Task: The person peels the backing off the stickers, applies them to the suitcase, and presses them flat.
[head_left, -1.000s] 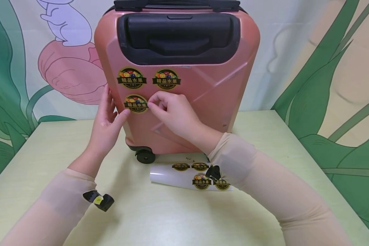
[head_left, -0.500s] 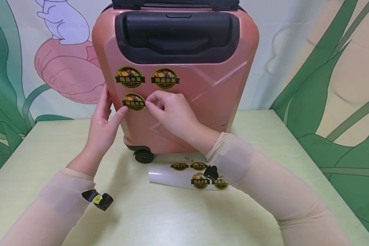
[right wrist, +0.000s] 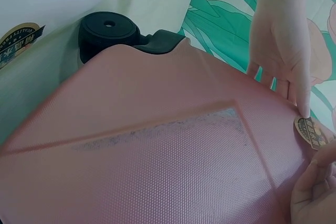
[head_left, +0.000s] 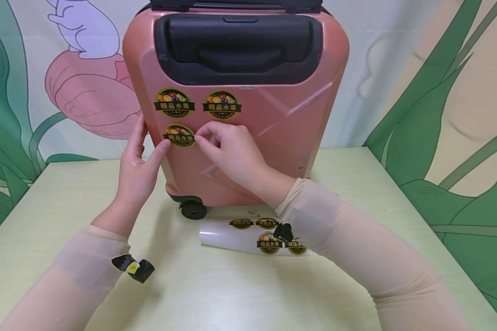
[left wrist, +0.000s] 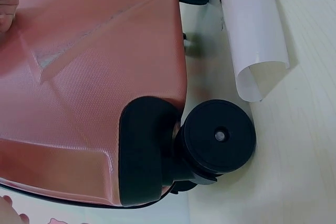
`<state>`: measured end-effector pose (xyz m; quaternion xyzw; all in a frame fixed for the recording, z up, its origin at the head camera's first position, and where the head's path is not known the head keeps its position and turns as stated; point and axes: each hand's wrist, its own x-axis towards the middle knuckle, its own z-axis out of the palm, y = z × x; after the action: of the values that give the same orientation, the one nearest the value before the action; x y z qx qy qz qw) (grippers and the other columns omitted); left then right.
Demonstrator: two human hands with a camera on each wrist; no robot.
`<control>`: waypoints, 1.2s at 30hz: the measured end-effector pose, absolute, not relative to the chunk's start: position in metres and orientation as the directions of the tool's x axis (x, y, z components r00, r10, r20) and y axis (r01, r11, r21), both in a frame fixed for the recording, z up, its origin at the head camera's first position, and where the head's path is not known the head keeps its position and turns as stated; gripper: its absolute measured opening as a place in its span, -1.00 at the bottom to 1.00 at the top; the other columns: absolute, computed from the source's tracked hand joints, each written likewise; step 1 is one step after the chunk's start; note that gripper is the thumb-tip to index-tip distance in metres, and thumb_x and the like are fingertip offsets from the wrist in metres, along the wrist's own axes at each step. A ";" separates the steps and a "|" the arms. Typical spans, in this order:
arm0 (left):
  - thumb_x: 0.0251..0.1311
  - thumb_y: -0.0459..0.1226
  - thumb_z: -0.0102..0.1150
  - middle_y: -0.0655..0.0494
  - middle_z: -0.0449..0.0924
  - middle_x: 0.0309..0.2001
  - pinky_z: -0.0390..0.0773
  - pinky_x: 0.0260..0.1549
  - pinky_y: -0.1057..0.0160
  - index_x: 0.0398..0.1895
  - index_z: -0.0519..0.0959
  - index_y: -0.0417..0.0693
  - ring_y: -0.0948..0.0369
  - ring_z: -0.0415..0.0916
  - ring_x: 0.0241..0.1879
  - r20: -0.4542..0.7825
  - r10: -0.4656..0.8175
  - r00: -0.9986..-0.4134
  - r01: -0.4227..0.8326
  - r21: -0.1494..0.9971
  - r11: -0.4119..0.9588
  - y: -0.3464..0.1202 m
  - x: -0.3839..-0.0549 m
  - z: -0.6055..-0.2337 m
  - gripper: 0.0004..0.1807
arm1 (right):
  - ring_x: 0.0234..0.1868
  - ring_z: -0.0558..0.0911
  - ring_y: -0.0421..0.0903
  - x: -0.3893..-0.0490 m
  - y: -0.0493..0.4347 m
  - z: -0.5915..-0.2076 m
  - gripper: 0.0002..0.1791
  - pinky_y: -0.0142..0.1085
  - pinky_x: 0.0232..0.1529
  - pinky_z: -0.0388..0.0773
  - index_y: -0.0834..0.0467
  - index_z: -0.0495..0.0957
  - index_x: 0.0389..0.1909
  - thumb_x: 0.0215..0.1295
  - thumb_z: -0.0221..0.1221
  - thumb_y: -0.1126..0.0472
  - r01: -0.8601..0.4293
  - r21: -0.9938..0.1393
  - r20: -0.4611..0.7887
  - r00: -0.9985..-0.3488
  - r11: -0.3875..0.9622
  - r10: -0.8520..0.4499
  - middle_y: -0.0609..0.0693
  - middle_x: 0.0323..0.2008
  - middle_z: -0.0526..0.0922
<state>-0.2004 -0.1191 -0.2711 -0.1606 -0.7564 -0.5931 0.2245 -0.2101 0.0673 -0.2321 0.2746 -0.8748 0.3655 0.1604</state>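
A pink hard-shell suitcase (head_left: 281, 138) stands upright on the table, its black handle recess (head_left: 240, 50) at the top. Two round fruit-label stickers (head_left: 175, 103) lie side by side on its upper left face. Below the left one is a third sticker (head_left: 180, 134). My right hand (head_left: 240, 154) pinches this sticker's right edge between thumb and curled forefinger. The thumb of my left hand (head_left: 138, 163) touches its lower left edge, while the other fingers lie straight along the suitcase's left side. In the right wrist view, both hands meet at the sticker (right wrist: 311, 132).
A curling white sheet (head_left: 219, 235) with several stickers lies on the table in front of the suitcase, partly hidden by my right sleeve. A black wheel (head_left: 193, 209) rests at the lower left corner. Behind the table (head_left: 215, 294) hangs a printed cartoon backdrop (head_left: 381, 59).
Both hands stay at the third sticker, with the left thumb shifting slightly up along its edge. The whole view has drifted a little, so the suitcase appears slightly farther left and higher.
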 end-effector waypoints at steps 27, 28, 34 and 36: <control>0.23 -0.28 0.15 0.10 0.31 0.29 0.04 0.27 0.24 0.37 0.25 0.02 0.31 0.13 0.31 0.566 -0.119 -0.816 0.519 0.807 0.282 -0.118 -0.203 -0.279 -0.38 | -0.59 0.37 -0.22 -0.202 0.074 -0.233 -0.76 -0.40 -0.53 0.26 0.08 0.63 -0.08 0.33 0.10 0.13 -0.602 -0.436 0.473 -0.786 0.669 -0.398 -0.12 -0.65 0.44; 0.22 -0.27 0.15 0.13 0.31 0.29 0.04 0.27 0.24 0.36 0.26 0.05 0.32 0.13 0.31 0.566 -0.122 -0.815 0.517 0.806 0.288 -0.119 -0.205 -0.281 -0.38 | -0.59 0.37 -0.22 -0.201 0.074 -0.233 -0.75 -0.40 -0.53 0.26 0.08 0.63 -0.07 0.33 0.10 0.12 -0.600 -0.436 0.470 -0.787 0.670 -0.399 -0.13 -0.65 0.44; 0.21 -0.22 0.18 0.22 0.32 0.28 0.05 0.26 0.26 0.35 0.27 0.18 0.35 0.13 0.30 0.576 -0.134 -0.807 0.518 0.798 0.307 -0.123 -0.214 -0.290 -0.38 | -0.57 0.41 -0.24 -0.197 0.077 -0.234 -0.73 -0.38 -0.50 0.32 0.06 0.62 -0.04 0.32 0.09 0.09 -0.590 -0.418 0.464 -0.792 0.690 -0.396 -0.16 -0.61 0.50; 0.20 -0.20 0.18 0.22 0.33 0.28 0.05 0.26 0.27 0.35 0.27 0.18 0.36 0.13 0.29 0.579 -0.137 -0.804 0.521 0.796 0.309 -0.124 -0.215 -0.291 -0.38 | -0.57 0.42 -0.24 -0.196 0.079 -0.234 -0.73 -0.37 -0.48 0.35 0.07 0.62 -0.04 0.31 0.10 0.10 -0.596 -0.413 0.485 -0.784 0.689 -0.387 -0.16 -0.61 0.52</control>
<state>-0.2146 -0.1238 -0.2907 -0.1267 -0.7566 -0.5738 0.2866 -0.1962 0.0793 -0.2337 0.2728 -0.9005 0.2849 0.1829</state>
